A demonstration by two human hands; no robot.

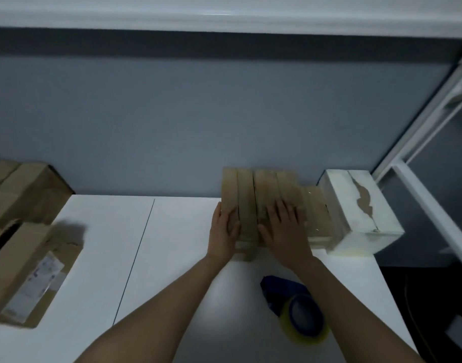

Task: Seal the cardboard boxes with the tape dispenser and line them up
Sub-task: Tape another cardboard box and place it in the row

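A brown cardboard box (261, 189) stands at the far edge of the white table (172, 258), right of centre. My left hand (223, 231) lies against its left side with straight fingers. My right hand (286, 229) presses flat on its top, fingers spread. Another brown box (317, 213) sits tight against its right side, and a white box with a torn patch (360, 213) stands beyond that. The blue tape dispenser (295, 307) with a yellowish roll lies on the table near my right forearm, untouched.
At the left, a brown box with a white label (28, 273) lies on the table edge, with more brown boxes (23, 192) stacked behind it. A grey wall rises behind the table. A white frame (418, 163) stands at the right, past the table's right edge.
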